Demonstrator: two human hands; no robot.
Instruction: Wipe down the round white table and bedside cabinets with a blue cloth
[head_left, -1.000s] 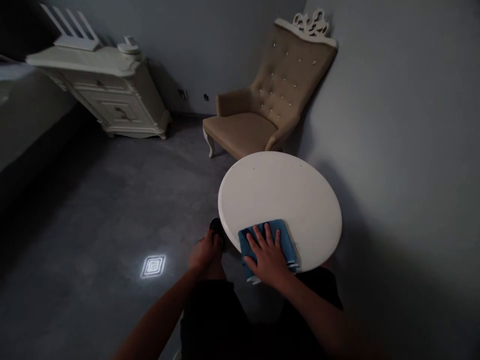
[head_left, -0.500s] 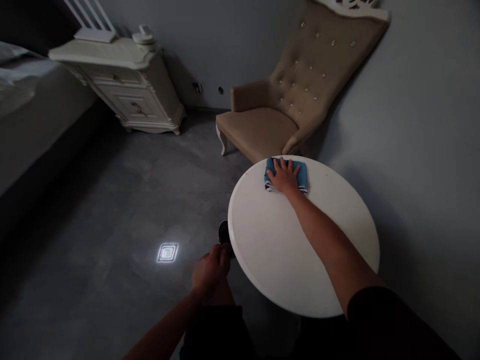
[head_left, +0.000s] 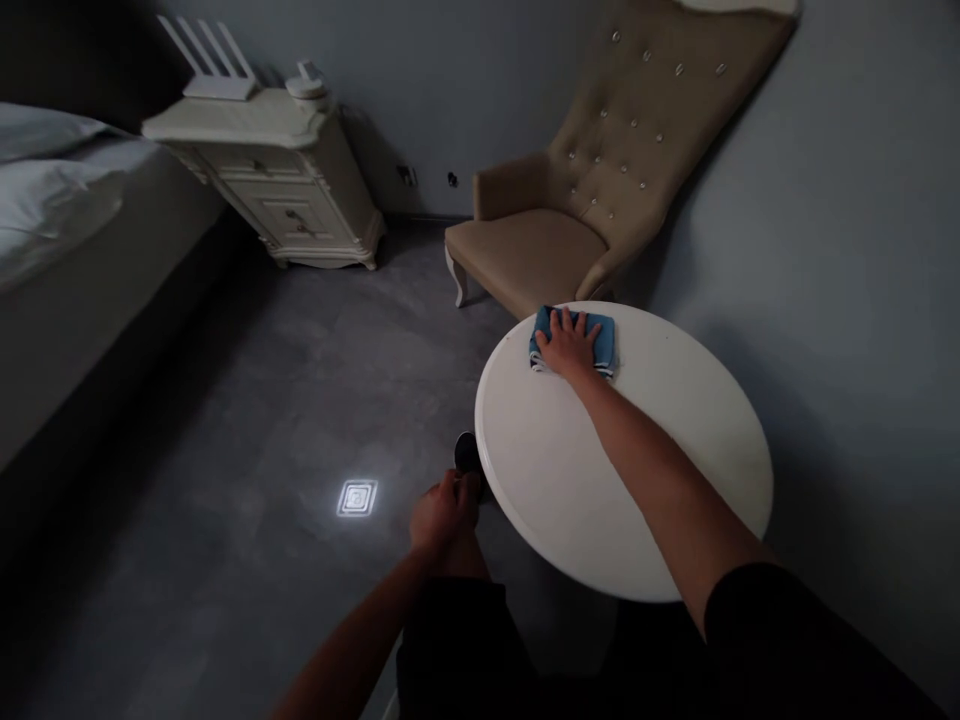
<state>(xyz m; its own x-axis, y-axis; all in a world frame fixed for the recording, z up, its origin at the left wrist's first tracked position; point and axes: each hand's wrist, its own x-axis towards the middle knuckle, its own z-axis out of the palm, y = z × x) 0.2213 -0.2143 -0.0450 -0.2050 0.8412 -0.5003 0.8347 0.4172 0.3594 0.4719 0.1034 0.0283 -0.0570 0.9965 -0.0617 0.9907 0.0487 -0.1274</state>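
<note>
My right hand [head_left: 568, 346] lies flat with spread fingers on a folded blue cloth [head_left: 604, 340] with white edging, pressing it against the tabletop. The cloth rests near the far edge of a round white table [head_left: 555, 460]. Across the table stretches my right forearm. My left hand [head_left: 444, 508] is closed, fingers curled in, low above my leg and left of the table's rim. I see nothing in it, though its palm side is hidden. Just beyond it, a dark shoe [head_left: 466, 453] shows partly beside the table.
A tan tufted armchair [head_left: 525, 255] stands directly behind the table, near the grey wall. Further left is a white nightstand [head_left: 300, 215] bearing a router [head_left: 220, 88] with several antennas. A bed [head_left: 112, 250] borders the left side. A bright square light pattern [head_left: 357, 498] falls on the floor.
My view has turned slightly left, so the room appears shifted right. Relative to the table, my right hand and the cloth have slid a little left. My left hand stays closed.
</note>
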